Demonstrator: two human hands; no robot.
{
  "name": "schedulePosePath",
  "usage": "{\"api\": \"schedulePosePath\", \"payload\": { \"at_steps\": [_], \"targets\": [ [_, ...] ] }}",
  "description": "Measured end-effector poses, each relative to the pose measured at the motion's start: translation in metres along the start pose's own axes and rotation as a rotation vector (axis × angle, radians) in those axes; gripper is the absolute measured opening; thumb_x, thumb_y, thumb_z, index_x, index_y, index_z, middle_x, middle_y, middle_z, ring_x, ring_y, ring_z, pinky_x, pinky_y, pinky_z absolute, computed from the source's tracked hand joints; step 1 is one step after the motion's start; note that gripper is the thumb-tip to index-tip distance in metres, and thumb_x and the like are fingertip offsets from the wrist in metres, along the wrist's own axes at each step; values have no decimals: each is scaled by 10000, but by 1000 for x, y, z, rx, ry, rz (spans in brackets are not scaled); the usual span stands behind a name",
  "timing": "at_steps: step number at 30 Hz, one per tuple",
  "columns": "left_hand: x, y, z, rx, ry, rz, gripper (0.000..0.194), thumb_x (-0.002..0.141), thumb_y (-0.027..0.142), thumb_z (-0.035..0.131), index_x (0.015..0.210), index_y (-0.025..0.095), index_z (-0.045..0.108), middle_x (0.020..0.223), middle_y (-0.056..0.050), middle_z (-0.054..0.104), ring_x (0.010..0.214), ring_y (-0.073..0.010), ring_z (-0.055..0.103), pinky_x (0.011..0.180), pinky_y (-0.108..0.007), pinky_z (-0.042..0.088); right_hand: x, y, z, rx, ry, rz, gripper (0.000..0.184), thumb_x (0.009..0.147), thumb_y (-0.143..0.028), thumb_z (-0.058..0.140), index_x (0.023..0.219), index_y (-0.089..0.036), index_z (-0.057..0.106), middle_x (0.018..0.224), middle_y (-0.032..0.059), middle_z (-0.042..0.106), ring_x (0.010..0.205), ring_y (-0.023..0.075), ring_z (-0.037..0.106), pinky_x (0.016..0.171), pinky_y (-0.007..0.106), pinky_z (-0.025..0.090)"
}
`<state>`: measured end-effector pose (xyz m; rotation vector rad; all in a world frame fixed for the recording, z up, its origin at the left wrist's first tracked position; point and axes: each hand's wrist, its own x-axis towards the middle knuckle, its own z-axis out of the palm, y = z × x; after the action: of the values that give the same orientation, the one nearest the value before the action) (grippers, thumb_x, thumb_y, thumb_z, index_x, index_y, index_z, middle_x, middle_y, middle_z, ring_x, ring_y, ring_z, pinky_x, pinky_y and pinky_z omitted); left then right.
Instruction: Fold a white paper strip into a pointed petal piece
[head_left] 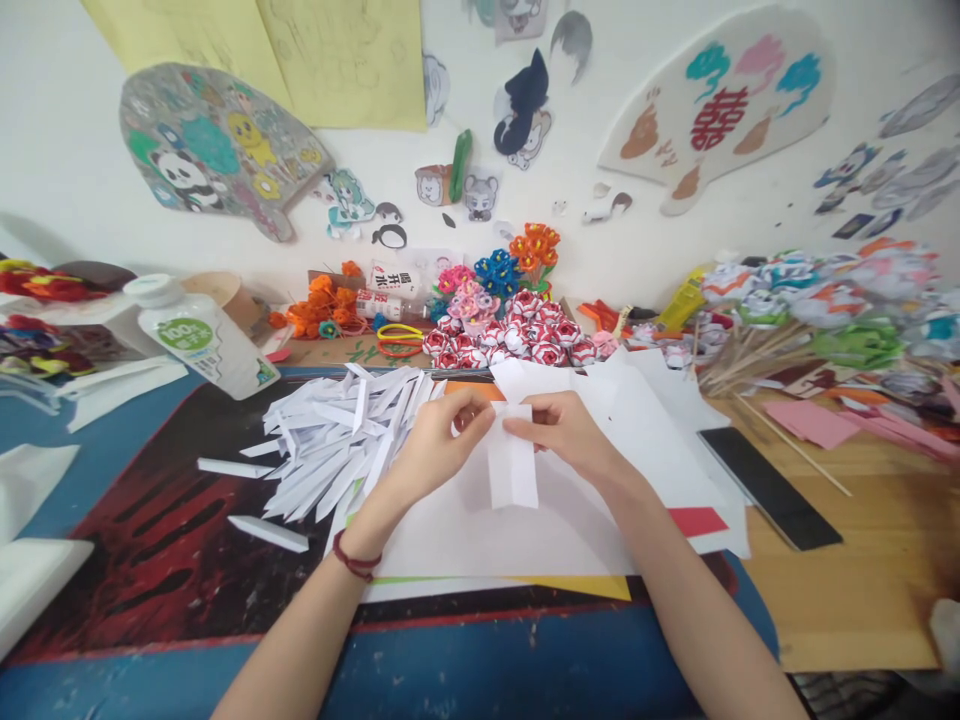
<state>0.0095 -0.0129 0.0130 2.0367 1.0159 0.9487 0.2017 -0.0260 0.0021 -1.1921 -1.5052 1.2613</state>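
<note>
A small white paper piece (513, 472) with a lengthwise crease hangs between my two hands, above a stack of white sheets (450, 545). My left hand (442, 440) pinches its upper left corner between thumb and fingers. On the upper right edge, my right hand (559, 430) grips the same paper, thumb in front and fingers behind. Just left of my left hand lies a heap of narrow folded paper strips (330, 430), with two loose ones nearer the left side. More white sheets (652, 430) spread out to the right of my right hand.
A white bottle (202, 335) stands tilted at the back left. Red-and-white paper flowers (517, 335) and colourful flowers line the wall. At right are a black phone-like slab (771, 488), a thin stick (791, 445) and flowers on sticks (817, 310). A dark mat (172, 560) covers the blue table.
</note>
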Motion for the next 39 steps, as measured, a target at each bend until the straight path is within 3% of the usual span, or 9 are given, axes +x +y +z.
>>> {"api": "schedulePosePath", "payload": {
  "at_steps": [7, 19, 26, 35, 39],
  "targets": [
    [-1, 3, 1, 15, -26, -6, 89, 839, 141, 505, 774, 157, 564, 671, 21, 551, 631, -104, 488, 595, -222, 362, 1, 9, 7, -5, -101, -20, 258, 747, -394, 700, 728, -140, 663, 569, -21, 513, 511, 102, 471, 449, 219, 345],
    [0, 2, -1, -40, -37, 31, 97, 828, 100, 492, 765, 157, 539, 687, 27, 535, 648, -95, 481, 615, -211, 368, 0, 5, 12, 17, -84, -15, 273, 733, -408, 709, 720, -140, 657, 571, -32, 475, 525, 101, 462, 463, 223, 357],
    [0, 4, -4, -34, -37, 29, 105, 829, 99, 485, 756, 158, 533, 689, 24, 525, 646, -98, 472, 617, -215, 367, -1, 1, 14, 20, 1, -32, 334, 687, -448, 731, 619, -140, 620, 526, -43, 447, 485, 84, 390, 440, 225, 281],
    [-1, 3, -3, -26, -46, 27, 104, 831, 124, 476, 755, 162, 537, 675, 21, 527, 645, -105, 473, 617, -219, 367, -1, -1, 6, 25, 166, -33, 358, 687, -501, 707, 686, -146, 663, 556, 1, 543, 509, 123, 459, 446, 244, 321],
    [-1, 3, -4, -22, -40, 15, 99, 826, 133, 481, 761, 161, 550, 673, 20, 537, 641, -105, 479, 611, -219, 368, 0, 0, 4, 30, 177, -25, 352, 678, -500, 712, 689, -151, 669, 553, 2, 544, 509, 128, 462, 447, 252, 324]
  ]
}}
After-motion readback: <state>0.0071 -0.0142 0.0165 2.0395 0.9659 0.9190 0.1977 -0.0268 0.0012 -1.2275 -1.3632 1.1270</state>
